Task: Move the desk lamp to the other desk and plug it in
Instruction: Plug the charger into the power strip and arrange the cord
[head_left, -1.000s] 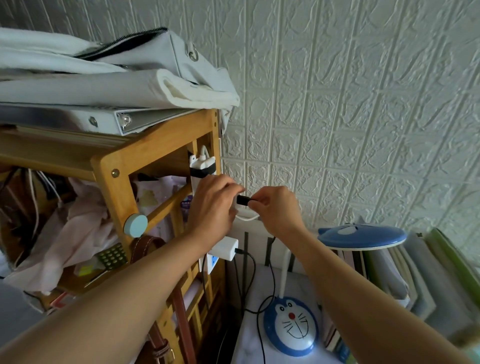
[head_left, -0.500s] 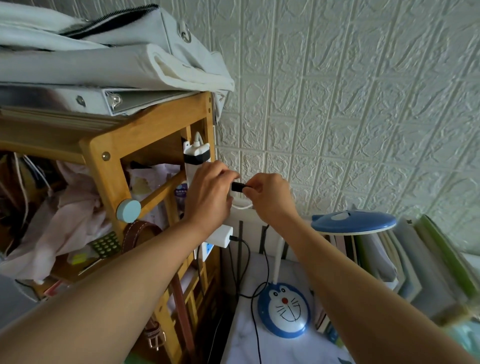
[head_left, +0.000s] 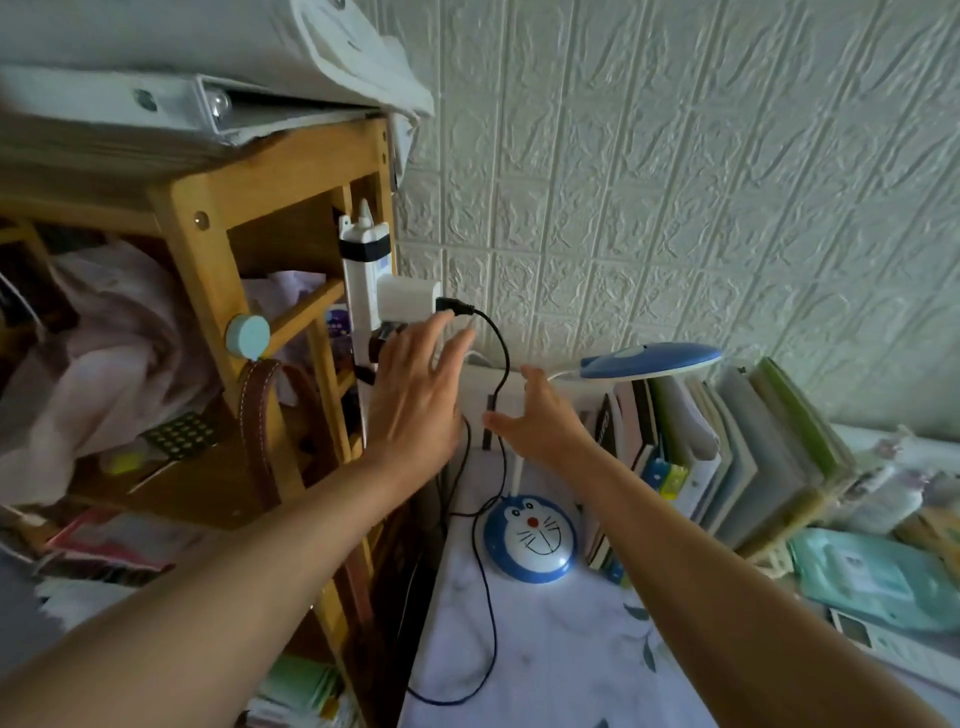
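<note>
Blue-white cartoon-cat desk lamp (head_left: 531, 538) upright on desk (head_left: 550, 654); black cord (head_left: 503, 364) plugged into white adapter (head_left: 408, 299).

A desk (head_left: 545, 644) with a pale, leaf-patterned top carries the desk lamp (head_left: 530, 540) on its round blue cartoon-cat base, a row of upright books (head_left: 727, 447) just beside it, and a teal wipes pack (head_left: 878, 577). The wooden shelf (head_left: 270, 176) alongside bears a white binder (head_left: 156, 109).

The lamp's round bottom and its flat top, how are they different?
The lamp base is a round dome with a cartoon cat face, resting on the desk. The lamp head is a flat, thin oval held up high, showing only a small white patch. Both are blue and white.
</note>
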